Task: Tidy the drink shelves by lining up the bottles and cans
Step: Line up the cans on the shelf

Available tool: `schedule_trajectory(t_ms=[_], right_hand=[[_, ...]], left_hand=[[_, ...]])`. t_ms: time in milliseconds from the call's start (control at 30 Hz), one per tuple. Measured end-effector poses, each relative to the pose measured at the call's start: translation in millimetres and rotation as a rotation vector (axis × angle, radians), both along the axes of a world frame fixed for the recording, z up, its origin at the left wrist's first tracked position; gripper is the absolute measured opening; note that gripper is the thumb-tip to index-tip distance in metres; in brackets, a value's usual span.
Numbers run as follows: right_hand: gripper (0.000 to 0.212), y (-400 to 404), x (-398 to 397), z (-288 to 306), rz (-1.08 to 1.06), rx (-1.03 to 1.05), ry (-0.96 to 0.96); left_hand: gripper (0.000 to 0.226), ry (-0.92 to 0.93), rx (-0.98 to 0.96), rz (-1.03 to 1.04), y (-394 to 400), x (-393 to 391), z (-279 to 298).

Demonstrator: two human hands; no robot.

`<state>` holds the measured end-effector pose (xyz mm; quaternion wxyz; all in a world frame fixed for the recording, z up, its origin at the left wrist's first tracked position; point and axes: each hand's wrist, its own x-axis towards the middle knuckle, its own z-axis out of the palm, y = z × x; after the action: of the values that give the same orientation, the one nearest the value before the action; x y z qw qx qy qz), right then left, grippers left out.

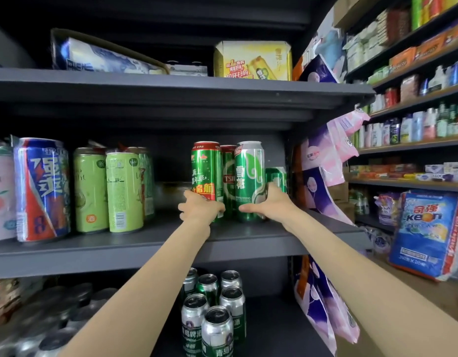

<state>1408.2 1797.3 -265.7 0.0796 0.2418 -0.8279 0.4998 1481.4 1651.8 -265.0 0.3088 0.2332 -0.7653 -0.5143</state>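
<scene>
On the middle shelf [155, 243] stand tall green beer cans. My left hand [199, 207] grips the base of a green can with a red top and red band [206, 173]. My right hand [270, 202] grips the lower part of a green and silver can [249, 173]. Between them, further back, stands a green can with a red emblem [229, 173]. A shorter green can [276, 176] stands behind my right hand. To the left are two light green cans [123, 191] and a blue and red can [41, 189].
Several silver-topped green cans [212, 313] stand on the lower shelf, dark-topped cans [68, 313] to their left. A yellow carton [252, 60] and a blue pack [101, 57] sit on the top shelf. Hanging packets [323, 161] border the right side; a blue bag [426, 233] lies further right.
</scene>
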Motion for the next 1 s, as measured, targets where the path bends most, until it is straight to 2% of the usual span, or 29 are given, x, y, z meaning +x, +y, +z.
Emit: schedule_trajectory(t_ms=[133, 200, 267, 300, 400, 433, 500, 567, 667, 800, 900, 1000], right_hand=[[0.107, -8.2, 1.7, 1.0, 0.091, -0.016, -0.05], [0.094, 4.0, 0.5, 5.8, 0.122, -0.192, -0.116], [0.075, 19.9, -6.6, 10.5, 0.045, -0.358, -0.046], [0.071, 27.5, -13.1, 12.5, -0.045, -0.305, 0.043], [0.082, 39.2, -37.6, 18.3, -0.27, 0.146, 0.27], [0.087, 38.3, -44.1, 21.0, -0.286, 0.237, 0.276], [0.091, 32.9, -56.3, 26.1, -0.257, 0.281, 0.231], [0.086, 23.9, -67.3, 28.3, -0.217, 0.214, 0.219], [0.073, 12.2, -72.0, 28.3, -0.273, 0.064, 0.292], [0.068, 18.5, -47.3, 23.2, -0.281, -0.037, 0.372], [0.064, 40.4, -7.3, 14.3, -0.257, -0.147, 0.54], [0.064, 73.6, 46.9, -1.9, -0.177, -0.28, 0.704]], left_hand=[[0.077, 0.068, 0.009, 0.001, 5.6, 3.9, 1.6], [0.086, 0.16, -0.049, 0.004, 8.0, 4.1, 0.2], [0.098, 0.261, -0.158, 0.015, 9.9, 5.5, -0.3], [0.102, 0.29, -0.203, 0.02, 11.0, 6.3, 0.2], [0.107, 0.305, -0.271, 0.032, 11.9, 5.6, 1.9], [0.107, 0.3, -0.275, 0.032, 11.6, 5.6, 2.0], [0.106, 0.294, -0.277, 0.025, 11.4, 6.0, 0.5], [0.106, 0.292, -0.293, 0.025, 11.3, 5.2, -0.4], [0.105, 0.286, -0.296, 0.027, 11.6, 4.5, 0.7], [0.105, 0.288, -0.257, 0.014, 8.9, 4.5, -1.0], [0.102, 0.301, -0.251, 0.009, 11.0, 7.7, 0.1], [0.088, 0.306, -0.269, 0.014, 13.5, 16.4, 5.0]])
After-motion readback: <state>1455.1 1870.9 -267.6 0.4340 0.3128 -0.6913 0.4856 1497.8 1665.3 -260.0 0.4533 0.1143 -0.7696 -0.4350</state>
